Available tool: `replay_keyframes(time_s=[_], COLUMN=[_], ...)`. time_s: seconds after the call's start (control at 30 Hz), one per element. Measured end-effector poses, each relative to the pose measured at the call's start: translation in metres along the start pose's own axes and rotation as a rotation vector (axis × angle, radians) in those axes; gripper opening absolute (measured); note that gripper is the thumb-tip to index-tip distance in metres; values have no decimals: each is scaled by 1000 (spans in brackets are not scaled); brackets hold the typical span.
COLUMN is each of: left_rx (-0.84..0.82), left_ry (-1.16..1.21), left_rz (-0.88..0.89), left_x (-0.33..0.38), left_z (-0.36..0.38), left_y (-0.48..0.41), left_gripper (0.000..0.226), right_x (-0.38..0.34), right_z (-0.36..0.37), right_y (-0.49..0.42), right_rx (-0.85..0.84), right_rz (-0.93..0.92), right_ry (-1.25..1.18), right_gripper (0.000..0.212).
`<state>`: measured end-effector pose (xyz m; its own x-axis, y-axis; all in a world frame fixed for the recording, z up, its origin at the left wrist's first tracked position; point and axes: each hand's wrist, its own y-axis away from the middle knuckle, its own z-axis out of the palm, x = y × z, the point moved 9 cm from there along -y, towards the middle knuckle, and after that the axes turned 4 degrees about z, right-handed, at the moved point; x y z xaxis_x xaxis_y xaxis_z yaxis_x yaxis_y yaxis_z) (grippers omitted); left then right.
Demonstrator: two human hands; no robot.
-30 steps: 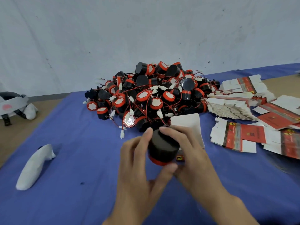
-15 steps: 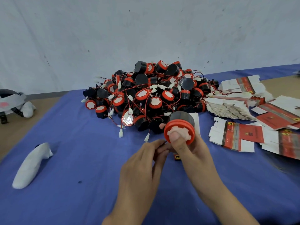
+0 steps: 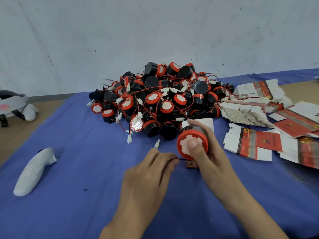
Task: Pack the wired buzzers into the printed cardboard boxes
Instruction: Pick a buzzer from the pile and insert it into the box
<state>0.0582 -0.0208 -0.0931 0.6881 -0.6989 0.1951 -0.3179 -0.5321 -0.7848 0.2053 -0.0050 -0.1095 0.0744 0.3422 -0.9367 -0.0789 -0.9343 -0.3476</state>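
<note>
Since a second ago the held buzzer [image 3: 183,144] has been turned over, so its red-rimmed white face points at the viewer; the right hand [image 3: 212,156] grips it above the cloth, thumb pressed on the face, while the left hand [image 3: 148,175] pinches its thin wire [image 3: 181,159]. A blue cloth [image 3: 77,169] covers a tan table [image 3: 25,128] against a pale, scuffed wall [image 3: 155,31], with the buzzer pile [image 3: 160,100] at centre. Flattened red, grey and white boxes [image 3: 255,144] lie at right, bearing round yellow emblems; their lettering is too small to read.
</note>
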Motion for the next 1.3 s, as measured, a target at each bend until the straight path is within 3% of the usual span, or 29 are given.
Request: replay_keyframes(time_s=[0.27, 0.37, 0.47, 0.57, 0.63, 0.7, 0.73, 0.83, 0.87, 0.9, 1.0, 1.03, 1.07, 1.17, 1.3], left_rx=[7, -4, -24, -81, -150, -244, -292, -348, -331, -311, -254, -245, -236, -205, -184], left_ry=[-45, -10, 29, 88, 173, 296, 367, 517, 534, 542, 577, 587, 592, 619, 716], left_rz=[-94, -38, 48, 126, 112, 64, 35, -40, -57, -73, -142, -164, -185, -264, -412], left_x=[-24, -19, -8, 6, 8, 8, 8, 7, 7, 7, 4, 3, 1, -4, -12], left_z=[-17, -15, -12, -4, 5, 14, 19, 29, 29, 29, 26, 25, 25, 22, 25], left_y=[2, 3, 4, 8, 13, 18, 21, 25, 23, 22, 17, 16, 15, 15, 17], left_gripper=[26, 26, 33, 37, 43, 45, 44, 40, 38, 35, 28, 27, 28, 31, 26], right_x=[18, 28, 39, 44, 49, 57, 65, 68, 66, 67, 64, 64, 63, 50, 41], right_z=[17, 17, 12, 4, 2, 0, -4, -10, -7, -8, -11, -13, -11, -1, -2], right_y=[5, 7, 8, 20, 18, 24, 23, 12, 16, 22, 23, 17, 16, 9, 6], right_rx=[-280, -358, -435, -522, -543, -549, -504, -290, -320, -337, -435, -417, -435, -425, -429], right_rz=[115, 207, 360, 512, 573, 627, 650, 697, 676, 695, 674, 669, 661, 604, 542], right_ry=[179, 176, 156, 195, 267, 337, 300, 53, 5, -32, 87, 101, 67, -42, -83], right_gripper=[51, 52, 81, 74, 93, 131, 135, 69, 61, 69, 120, 125, 122, 81, 67])
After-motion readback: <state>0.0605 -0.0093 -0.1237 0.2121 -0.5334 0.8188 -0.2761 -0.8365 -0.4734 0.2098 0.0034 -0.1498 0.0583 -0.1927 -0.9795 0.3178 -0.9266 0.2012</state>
